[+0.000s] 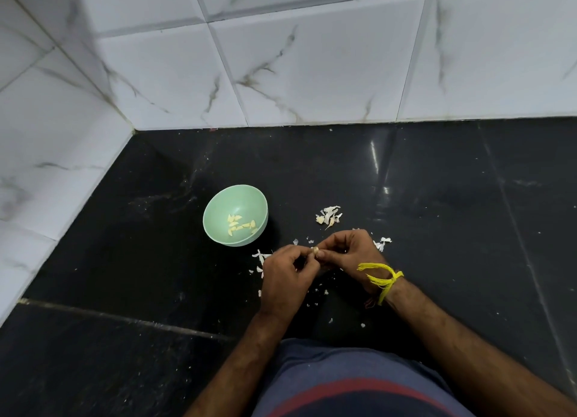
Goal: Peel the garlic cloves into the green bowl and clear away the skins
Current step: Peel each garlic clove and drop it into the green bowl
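Observation:
A green bowl (218, 204) stands on the black counter and holds several peeled garlic cloves (240, 224). To its lower right, my left hand (285, 279) and my right hand (349, 251) meet fingertip to fingertip, both pinching one small garlic clove (314, 250). A yellow thread is tied round my right wrist. A heap of white garlic skins with a remaining piece of garlic (328, 216) lies beyond my hands. More loose skins (382, 242) lie right of my right hand, and others (259, 256) left of my left hand.
The black stone counter (452, 229) meets white marbled wall tiles (312, 73) at the back and on the left, forming a corner. Tiny skin flakes (331, 320) are scattered on the counter near my body. My blue and red clothing fills the bottom edge.

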`<control>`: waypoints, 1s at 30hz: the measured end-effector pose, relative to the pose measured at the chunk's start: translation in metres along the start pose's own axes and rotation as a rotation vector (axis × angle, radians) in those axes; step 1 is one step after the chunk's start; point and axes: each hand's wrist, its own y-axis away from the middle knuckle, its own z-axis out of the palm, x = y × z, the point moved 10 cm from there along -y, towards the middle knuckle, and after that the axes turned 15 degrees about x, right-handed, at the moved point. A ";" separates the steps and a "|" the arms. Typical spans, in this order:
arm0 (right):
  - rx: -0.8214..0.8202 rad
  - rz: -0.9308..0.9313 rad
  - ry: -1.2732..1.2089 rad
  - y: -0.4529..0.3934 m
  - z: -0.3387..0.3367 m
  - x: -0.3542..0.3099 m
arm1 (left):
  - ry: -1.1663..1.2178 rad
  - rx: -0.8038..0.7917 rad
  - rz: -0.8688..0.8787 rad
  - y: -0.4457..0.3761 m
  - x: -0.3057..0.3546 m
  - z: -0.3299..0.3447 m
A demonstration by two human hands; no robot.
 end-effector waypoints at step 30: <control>-0.070 -0.028 -0.028 0.002 0.009 -0.003 | 0.243 -0.015 -0.394 0.011 -0.029 0.006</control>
